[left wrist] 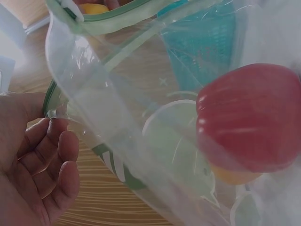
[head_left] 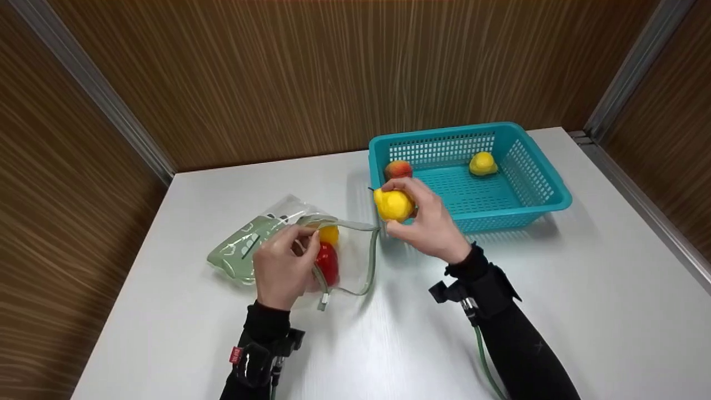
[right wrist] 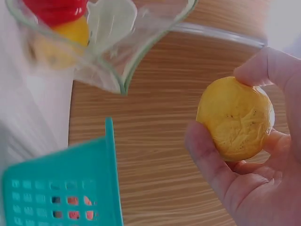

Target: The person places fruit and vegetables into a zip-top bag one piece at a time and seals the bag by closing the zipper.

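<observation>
My left hand point(head_left: 283, 266) pinches the green-edged rim of a clear plastic bag point(left wrist: 108, 117) with thumb and index finger, its mouth gaping toward the right. Inside the bag lie a red bell pepper point(left wrist: 249, 117) and a yellow-orange fruit point(head_left: 329, 234), partly hidden by the pepper in the left wrist view. A yellow pear point(head_left: 394, 205) with a dark stem is held between the thumb and fingers of my right hand point(head_left: 430, 222), above the near left corner of a turquoise basket point(head_left: 500, 214). The right wrist view shows the pear's rounded bottom point(right wrist: 235, 117).
In the basket sit a red-orange peach point(head_left: 398, 169) at the left and another yellow fruit point(head_left: 483, 164) toward the back right. The white table point(head_left: 166, 311) is bordered by wood-grain panels point(head_left: 278, 83). A green cable point(head_left: 482, 355) runs along the right forearm.
</observation>
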`<state>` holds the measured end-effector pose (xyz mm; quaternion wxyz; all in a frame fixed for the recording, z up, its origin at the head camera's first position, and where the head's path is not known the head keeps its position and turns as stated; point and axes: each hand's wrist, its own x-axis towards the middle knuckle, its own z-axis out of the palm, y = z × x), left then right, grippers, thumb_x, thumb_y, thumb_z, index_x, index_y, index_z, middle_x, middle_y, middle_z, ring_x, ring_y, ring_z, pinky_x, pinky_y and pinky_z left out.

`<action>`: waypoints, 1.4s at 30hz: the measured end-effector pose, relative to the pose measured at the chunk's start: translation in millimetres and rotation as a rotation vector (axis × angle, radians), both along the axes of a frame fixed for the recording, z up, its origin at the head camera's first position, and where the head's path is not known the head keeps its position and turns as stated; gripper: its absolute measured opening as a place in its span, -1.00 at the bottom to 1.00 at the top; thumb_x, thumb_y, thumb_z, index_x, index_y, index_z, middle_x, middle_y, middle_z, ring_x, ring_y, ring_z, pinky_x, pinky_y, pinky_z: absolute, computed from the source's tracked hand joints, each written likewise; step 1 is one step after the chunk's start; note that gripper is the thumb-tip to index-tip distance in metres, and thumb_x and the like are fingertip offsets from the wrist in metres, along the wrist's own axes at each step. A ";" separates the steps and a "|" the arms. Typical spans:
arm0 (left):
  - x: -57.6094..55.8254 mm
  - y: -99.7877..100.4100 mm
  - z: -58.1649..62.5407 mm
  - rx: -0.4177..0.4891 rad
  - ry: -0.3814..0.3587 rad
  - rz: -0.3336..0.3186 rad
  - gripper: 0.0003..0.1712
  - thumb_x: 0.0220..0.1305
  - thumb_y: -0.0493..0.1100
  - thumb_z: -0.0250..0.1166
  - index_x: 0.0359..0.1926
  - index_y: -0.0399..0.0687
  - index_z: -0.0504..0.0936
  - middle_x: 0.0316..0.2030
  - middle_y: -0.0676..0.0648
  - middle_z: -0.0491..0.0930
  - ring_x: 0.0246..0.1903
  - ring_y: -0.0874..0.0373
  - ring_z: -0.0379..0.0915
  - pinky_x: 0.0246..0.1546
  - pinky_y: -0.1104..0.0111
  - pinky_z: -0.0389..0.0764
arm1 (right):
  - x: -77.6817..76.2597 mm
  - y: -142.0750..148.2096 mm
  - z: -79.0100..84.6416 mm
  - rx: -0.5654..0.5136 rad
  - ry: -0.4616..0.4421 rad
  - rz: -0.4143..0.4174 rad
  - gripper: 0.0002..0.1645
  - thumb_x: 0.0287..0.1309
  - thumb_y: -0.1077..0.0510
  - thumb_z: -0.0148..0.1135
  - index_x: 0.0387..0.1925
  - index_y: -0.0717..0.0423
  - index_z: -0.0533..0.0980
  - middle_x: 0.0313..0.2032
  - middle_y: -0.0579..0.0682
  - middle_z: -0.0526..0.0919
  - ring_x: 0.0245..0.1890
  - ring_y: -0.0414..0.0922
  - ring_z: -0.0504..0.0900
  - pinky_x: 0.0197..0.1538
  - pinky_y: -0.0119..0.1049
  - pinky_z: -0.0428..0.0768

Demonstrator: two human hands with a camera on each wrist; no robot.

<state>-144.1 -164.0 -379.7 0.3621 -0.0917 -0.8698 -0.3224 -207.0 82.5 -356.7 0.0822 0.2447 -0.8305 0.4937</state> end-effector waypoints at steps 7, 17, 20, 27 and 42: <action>0.5 -1.3 3.1 -0.004 -0.019 0.007 -0.93 0.12 -0.17 0.35 -0.43 -0.06 0.67 -0.59 0.02 0.61 -0.61 0.09 0.53 -0.60 0.49 0.44 | 20.7 -10.2 -0.5 0.017 0.059 0.032 -0.40 -0.09 0.27 0.31 0.06 -0.12 0.45 0.03 -0.06 0.49 -0.05 -0.10 0.47 -0.03 -0.20 0.60; 1.7 -2.9 5.5 -0.009 -0.037 0.012 -0.91 0.14 -0.14 0.33 -0.42 -0.05 0.68 -0.59 0.03 0.61 -0.61 0.14 0.50 -0.59 0.48 0.46 | 36.9 -24.0 -6.7 0.159 0.069 0.177 -0.43 -0.13 0.17 0.31 0.02 -0.18 0.47 -0.04 -0.17 0.51 -0.09 -0.20 0.48 -0.05 -0.33 0.60; 1.7 -2.1 6.0 -0.012 -0.031 0.010 -0.92 0.13 -0.15 0.34 -0.42 -0.06 0.67 -0.59 0.03 0.60 -0.62 0.17 0.48 -0.59 0.48 0.47 | 40.1 -28.2 -9.5 0.219 0.057 0.219 -0.44 -0.13 0.13 0.30 0.03 -0.19 0.46 -0.03 -0.17 0.51 -0.10 -0.23 0.48 -0.09 -0.39 0.60; 0.9 -1.2 5.7 -0.012 0.002 -0.006 -0.92 0.12 -0.17 0.35 -0.44 -0.07 0.67 -0.61 0.02 0.60 -0.63 0.21 0.47 -0.58 0.48 0.48 | 38.9 -38.9 -22.7 0.315 0.055 0.262 -0.46 -0.07 0.09 0.27 0.05 -0.15 0.45 0.01 -0.09 0.52 -0.16 -0.19 0.50 -0.18 -0.23 0.66; 1.0 3.7 0.8 -0.002 -0.006 -0.030 -0.91 0.13 -0.16 0.35 -0.44 -0.07 0.67 -0.60 0.02 0.61 -0.62 0.08 0.52 -0.60 0.48 0.44 | 32.9 -62.2 -58.8 0.461 -0.022 0.166 -0.43 0.06 0.02 0.24 0.15 -0.09 0.39 -0.07 0.03 0.57 -0.19 -0.13 0.56 -0.12 -0.32 0.61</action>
